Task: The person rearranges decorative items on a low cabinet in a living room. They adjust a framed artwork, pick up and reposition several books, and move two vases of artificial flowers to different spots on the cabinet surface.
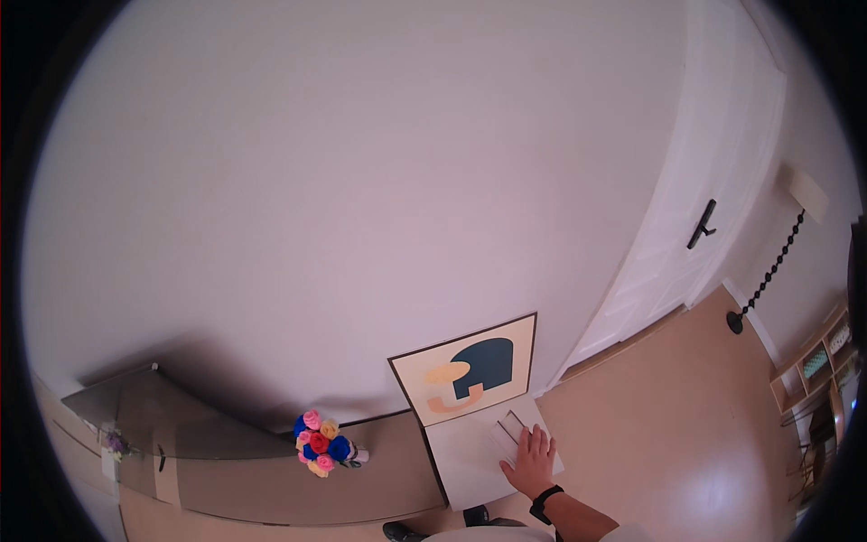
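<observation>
My right hand (533,462), with a black band on its wrist, reaches over a white cabinet top (456,470). Its fingers are stretched out and the thumb is spread to the left. Under and beside the fingers lies a pale, flat thing with thin dark edge lines (508,432); the hand partly covers it, and its kind is not clear. Whether the palm presses on it cannot be told. Behind it, a framed abstract picture (492,361) leans against the wall. My left hand is out of view.
Left of the cabinet, a vase of colourful flowers (318,443) stands on a lower brown surface (388,461) beside a dark screen (208,425). To the right are a white door (668,226), a floor lamp (781,262) and a wooden shelf (790,388). Dark shoes (404,531) show below.
</observation>
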Motion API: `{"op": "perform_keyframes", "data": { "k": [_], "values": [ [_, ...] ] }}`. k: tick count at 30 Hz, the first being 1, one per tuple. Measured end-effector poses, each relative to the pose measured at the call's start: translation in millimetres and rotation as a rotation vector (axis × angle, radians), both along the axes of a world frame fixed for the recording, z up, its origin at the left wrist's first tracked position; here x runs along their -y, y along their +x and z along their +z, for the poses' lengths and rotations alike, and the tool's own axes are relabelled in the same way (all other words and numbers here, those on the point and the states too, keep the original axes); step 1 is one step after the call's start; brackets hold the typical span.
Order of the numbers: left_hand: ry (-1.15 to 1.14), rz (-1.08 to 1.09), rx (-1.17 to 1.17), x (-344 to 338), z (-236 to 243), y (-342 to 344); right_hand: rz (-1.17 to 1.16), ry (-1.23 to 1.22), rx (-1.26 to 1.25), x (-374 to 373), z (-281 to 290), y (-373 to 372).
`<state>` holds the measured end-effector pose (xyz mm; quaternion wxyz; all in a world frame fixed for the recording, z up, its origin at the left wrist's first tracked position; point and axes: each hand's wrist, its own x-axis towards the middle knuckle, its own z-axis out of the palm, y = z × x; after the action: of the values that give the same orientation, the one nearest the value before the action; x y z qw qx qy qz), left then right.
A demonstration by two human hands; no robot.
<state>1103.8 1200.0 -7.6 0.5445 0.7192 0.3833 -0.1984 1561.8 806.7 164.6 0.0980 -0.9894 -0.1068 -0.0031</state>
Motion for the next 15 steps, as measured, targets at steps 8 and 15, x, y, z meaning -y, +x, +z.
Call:
{"op": "perform_keyframes", "data": {
  "k": [8, 15],
  "values": [
    [0.103, -0.208, -0.103, 21.1, -22.3, -21.3, 0.019, 0.114, 0.004, 8.0, -4.3, -1.5],
    [-0.158, 0.423, -0.175, 33.3, 44.8, 54.3, -0.137, 0.157, 0.006, 17.8, -18.7, -6.5]
  ]
}}
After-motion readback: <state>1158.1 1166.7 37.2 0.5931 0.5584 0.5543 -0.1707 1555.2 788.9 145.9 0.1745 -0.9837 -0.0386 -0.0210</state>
